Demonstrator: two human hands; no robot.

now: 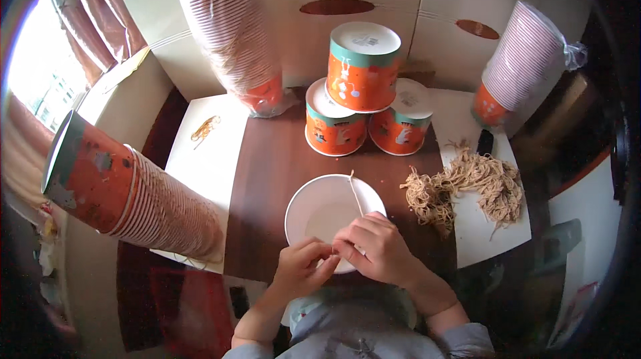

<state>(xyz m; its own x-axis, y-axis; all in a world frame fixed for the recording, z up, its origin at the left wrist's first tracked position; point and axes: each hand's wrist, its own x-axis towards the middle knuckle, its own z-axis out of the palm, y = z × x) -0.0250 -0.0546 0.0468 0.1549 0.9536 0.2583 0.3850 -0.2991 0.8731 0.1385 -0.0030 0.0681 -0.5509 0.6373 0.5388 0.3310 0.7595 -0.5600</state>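
An open paper bucket (314, 209) with a white inside faces up at me over the brown table. My left hand (304, 269) and my right hand (374, 245) meet at its near rim. Both pinch a thin tan string (355, 192) that runs across the bucket's mouth to its far rim. The bucket's outside is hidden from view.
Three orange and teal buckets (360, 68) stand upside down in a small pyramid behind. A heap of tan strings (467, 185) lies at the right, a few strings (205, 128) at the left. Long nested bucket stacks lie at left (133, 199), back (234, 32) and right (521, 58).
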